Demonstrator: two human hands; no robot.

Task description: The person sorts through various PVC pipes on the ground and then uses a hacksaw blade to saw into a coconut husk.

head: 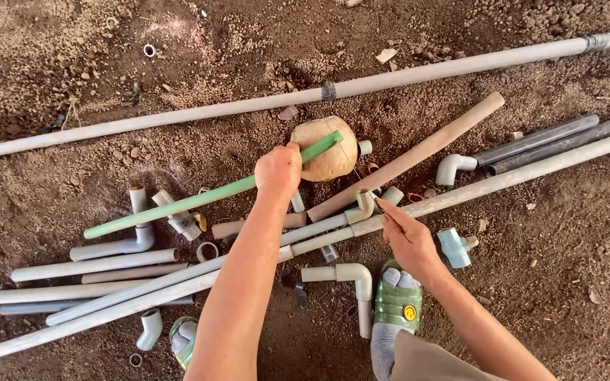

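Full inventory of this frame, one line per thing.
green pipe: 1, green, held across the pile
round jug: 1, tan, on soil under the green pipe's end
long pipes: several, grey-white, laid across the dirt
dark pipes: 2, dark grey, right
brown pipe: 1, tan-brown, centre
elbow fittings: several, grey, scattered
valve fitting: 1, pale green, right
sandals: 2, green, on socked feet
left hand: gripping green pipe
right hand: fingers at a pipe joint

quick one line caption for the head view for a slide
Left hand grips a green pipe over bare soil while the right hand touches a grey elbow fitting among scattered pipes.
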